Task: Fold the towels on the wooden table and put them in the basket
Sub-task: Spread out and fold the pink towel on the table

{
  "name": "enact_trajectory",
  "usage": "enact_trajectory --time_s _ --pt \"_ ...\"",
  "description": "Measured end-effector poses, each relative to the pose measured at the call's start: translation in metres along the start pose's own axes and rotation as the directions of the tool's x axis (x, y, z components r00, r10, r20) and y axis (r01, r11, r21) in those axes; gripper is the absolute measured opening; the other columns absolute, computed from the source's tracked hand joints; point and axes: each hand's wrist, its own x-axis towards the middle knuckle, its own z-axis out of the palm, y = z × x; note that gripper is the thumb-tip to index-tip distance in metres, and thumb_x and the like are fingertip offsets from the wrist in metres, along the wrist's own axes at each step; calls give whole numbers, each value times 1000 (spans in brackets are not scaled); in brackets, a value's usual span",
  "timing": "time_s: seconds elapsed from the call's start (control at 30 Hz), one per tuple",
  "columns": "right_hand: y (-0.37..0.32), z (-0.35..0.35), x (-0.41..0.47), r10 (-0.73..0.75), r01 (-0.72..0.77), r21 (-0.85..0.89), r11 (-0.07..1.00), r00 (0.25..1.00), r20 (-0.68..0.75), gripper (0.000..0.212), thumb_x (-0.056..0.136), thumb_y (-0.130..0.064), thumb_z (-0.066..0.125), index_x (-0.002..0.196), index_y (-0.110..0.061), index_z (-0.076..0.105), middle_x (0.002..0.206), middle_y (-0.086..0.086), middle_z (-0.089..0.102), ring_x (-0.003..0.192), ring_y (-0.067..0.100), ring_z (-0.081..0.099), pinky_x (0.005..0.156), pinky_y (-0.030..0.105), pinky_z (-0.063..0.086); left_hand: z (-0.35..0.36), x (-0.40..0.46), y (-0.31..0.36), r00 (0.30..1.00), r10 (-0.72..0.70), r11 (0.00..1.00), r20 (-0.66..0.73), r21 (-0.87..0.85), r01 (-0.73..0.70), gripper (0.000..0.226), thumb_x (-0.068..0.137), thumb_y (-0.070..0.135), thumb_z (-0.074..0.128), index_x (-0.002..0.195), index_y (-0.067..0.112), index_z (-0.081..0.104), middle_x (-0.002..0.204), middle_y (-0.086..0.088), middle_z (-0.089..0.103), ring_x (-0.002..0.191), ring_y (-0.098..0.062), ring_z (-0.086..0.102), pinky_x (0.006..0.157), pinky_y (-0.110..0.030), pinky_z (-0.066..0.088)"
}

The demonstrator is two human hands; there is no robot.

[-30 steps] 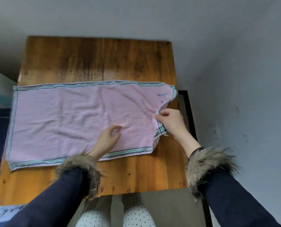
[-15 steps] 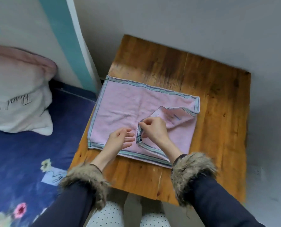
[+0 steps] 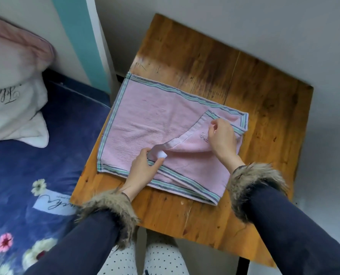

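Two hands on one towel | left hand [image 3: 143, 167] pinches the near corner of the folded flap | right hand [image 3: 221, 138] pinches its far hem | pink towel [image 3: 145, 120] lies half-folded mid-bench [image 3: 264, 100] | I'd draw both corners left together, matching hems before pressing flat | basket not in view

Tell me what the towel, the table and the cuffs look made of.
Towel: soft pink terry, likely cotton; nubby pile, woven striped border.
Table: wood, glossy varnish; grain, plank seam, sheen.
Cuffs: shaggy brown fur, probably faux; long loose fibres.
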Motion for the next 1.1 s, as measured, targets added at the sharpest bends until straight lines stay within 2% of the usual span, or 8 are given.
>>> enact_trajectory --time_s 0.13,0.27,0.4,0.53,0.67,0.87,1.0,1.1 --pt "9 -4 33 -146 165 -307 937 986 86 34 92 -13 44 124 -3 49 126 17 50 118 34 42 94 43 33 6 1 0 989 53 997 -139 58 -45 27 94 21 50 116 5 48 104 -13 59 98 -31 53 65 -30 29" --pt "10 -1 57 -57 128 -384 914 980 191 28 90 -18 46 113 -4 53 120 18 55 114 35 46 94 47 32 9 0 -3 983 7 1000 -183 14 -4 19 97 26 43 100 9 51 85 -7 60 85 -29 53 64 -35 34" --pt "5 -4 64 -135 154 -247 957 987 90 17 83 -8 45 70 -7 56 84 13 56 92 35 51 77 40 27 8 -3 0 999 -33 986 -35 -166 26 26 94 27 48 80 5 49 63 -5 40 62 -18 38 59 -31 28" --pt "-15 -14 58 -350 347 46 937 932 98 18 86 -5 51 96 0 65 97 16 61 94 29 55 76 23 31 -11 -20 12 998 -30 890 55 -454 52 24 66 31 62 63 13 48 58 0 41 57 -12 38 54 -19 31" --pt "-59 -31 61 -503 480 214 851 861 72 13 84 -6 59 93 -2 68 91 12 65 81 18 54 70 14 30 -39 -38 17 999 13 824 49 -566 17 17 61 22 58 50 21 44 51 8 38 49 -6 37 47 -16 28" --pt "-131 -21 61 -512 452 378 808 856 70 8 83 -14 63 87 -9 68 79 -3 61 76 10 54 71 21 40 -84 -49 8 993 18 838 -116 -540 -78 26 63 21 56 50 21 33 56 5 25 52 -9 23 48 -23 17" --pt "-159 8 73 -493 434 342 834 863 109 12 85 -17 61 91 -10 68 82 -5 60 78 10 54 71 20 39 -93 -37 -25 960 -108 926 -258 -376 3 26 88 12 58 70 -4 50 66 -10 36 61 -14 31 48 -14 26" --pt "-172 29 89 -474 430 271 861 873 118 14 87 -16 58 94 -8 67 86 -1 61 81 11 52 71 20 37 -90 -26 -53 925 -204 939 -320 -331 93 23 90 19 58 82 -3 58 67 -8 51 58 -11 40 51 -9 32"
